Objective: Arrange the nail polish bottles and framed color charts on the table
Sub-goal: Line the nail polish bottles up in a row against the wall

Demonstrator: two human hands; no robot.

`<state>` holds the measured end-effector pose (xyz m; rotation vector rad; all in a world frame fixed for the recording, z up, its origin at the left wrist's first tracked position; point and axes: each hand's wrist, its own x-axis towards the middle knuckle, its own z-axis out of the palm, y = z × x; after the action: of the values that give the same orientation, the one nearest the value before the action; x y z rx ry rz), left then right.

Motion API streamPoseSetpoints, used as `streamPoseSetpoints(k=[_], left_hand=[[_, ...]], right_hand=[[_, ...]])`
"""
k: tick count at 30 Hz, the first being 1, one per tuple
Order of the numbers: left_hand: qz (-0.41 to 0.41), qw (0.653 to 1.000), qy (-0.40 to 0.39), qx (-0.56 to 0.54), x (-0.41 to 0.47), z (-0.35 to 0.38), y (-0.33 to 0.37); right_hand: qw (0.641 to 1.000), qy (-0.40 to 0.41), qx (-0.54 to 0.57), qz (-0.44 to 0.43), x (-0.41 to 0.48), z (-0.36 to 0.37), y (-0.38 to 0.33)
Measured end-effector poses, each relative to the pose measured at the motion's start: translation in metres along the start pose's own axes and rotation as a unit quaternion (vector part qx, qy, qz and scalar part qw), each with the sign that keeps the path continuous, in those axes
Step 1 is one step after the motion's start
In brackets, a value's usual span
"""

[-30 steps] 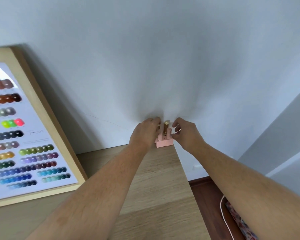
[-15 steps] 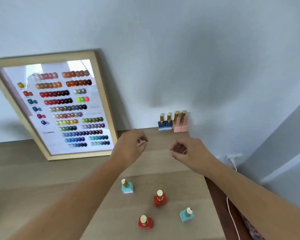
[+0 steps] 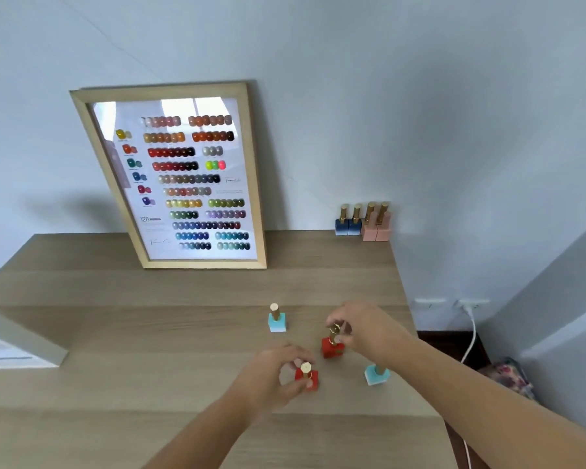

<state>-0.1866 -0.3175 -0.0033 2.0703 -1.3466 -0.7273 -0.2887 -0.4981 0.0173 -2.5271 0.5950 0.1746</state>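
Observation:
Two red nail polish bottles stand near the table's front right. My left hand [image 3: 271, 377] closes around the nearer red bottle [image 3: 308, 379]. My right hand [image 3: 362, 328] pinches the gold cap of the farther red bottle [image 3: 332, 346]. A light blue bottle [image 3: 277, 319] stands free behind them, and another light blue bottle [image 3: 376, 374] sits under my right forearm. Against the wall stand two dark blue bottles [image 3: 348, 222] and two pink bottles [image 3: 376, 225] in a row. A wood-framed color chart [image 3: 183, 177] leans on the wall.
The wooden table [image 3: 149, 326] ends at a right edge close to the bottles. A white frame edge [image 3: 17, 340] lies at the far left. A wall socket with a white cable [image 3: 469, 330] and a floral cloth [image 3: 508, 377] are on the floor side, right.
My hands left the pink bottles at the wall and came back toward the front. They now close on the two red bottles. The view has tilted down and pulled back.

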Motion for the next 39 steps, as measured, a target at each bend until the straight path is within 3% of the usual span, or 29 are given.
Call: streamPoseSetpoints(k=[10, 20, 25, 28, 39], left_hand=[[-0.005, 0.999, 0.035, 0.014, 0.028, -0.006, -0.005], [0.010, 0.993, 0.080, 0.087, 0.145, -0.033, 0.017], [-0.010, 0.991, 0.102, 0.088, 0.218, -0.047, 0.024], [-0.008, 0.989, 0.091, 0.114, 0.256, -0.052, 0.027], [0.023, 0.987, 0.092, 0.128, 0.326, -0.041, 0.028]], right_hand=[[0.999, -0.019, -0.027, 0.027, 0.010, -0.010, -0.001], [0.994, 0.063, 0.029, 0.087, 0.065, -0.057, 0.039], [0.989, 0.095, -0.040, 0.110, 0.116, -0.091, 0.064], [0.986, 0.115, 0.000, 0.123, 0.139, -0.107, 0.081], [0.981, 0.157, -0.025, 0.109, 0.190, -0.111, 0.116]])
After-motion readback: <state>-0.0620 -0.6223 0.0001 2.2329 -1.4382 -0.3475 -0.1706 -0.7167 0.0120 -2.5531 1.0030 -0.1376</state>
